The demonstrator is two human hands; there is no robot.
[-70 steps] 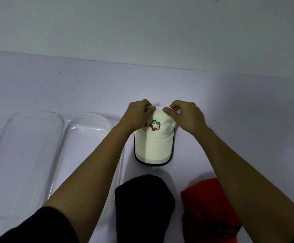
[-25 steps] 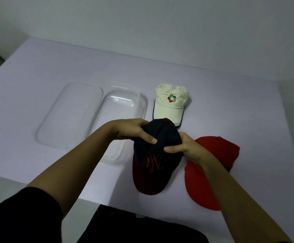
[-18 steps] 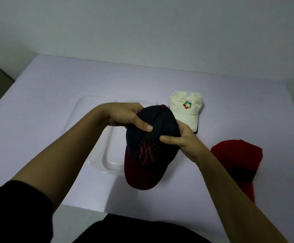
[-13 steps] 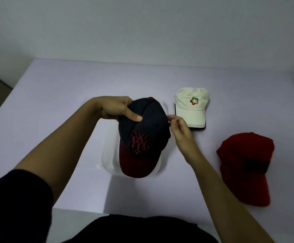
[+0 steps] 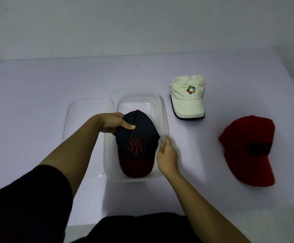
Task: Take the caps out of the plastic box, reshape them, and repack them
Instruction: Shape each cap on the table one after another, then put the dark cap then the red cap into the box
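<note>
A dark navy cap (image 5: pixel 137 142) with a dark red brim and red embroidery sits inside the clear plastic box (image 5: pixel 139 100). My left hand (image 5: pixel 113 122) grips the cap's crown at its back left, thumb on top. My right hand (image 5: pixel 167 156) holds the box's right rim, fingers curled around the edge. A cream cap (image 5: pixel 187 96) with a colourful logo lies on the table to the right of the box. Further right lies a red cap (image 5: pixel 248 148), brim toward me.
The box's clear lid (image 5: pixel 84 109) lies open on the left side of the box. Everything rests on a pale lilac table (image 5: pixel 37 85) against a white wall. The table's near edge runs just below the box.
Both hands lifted the navy cap off the table and carried it left over the box. My right hand let go of it and took the box's rim. The cap now sits in the box.
</note>
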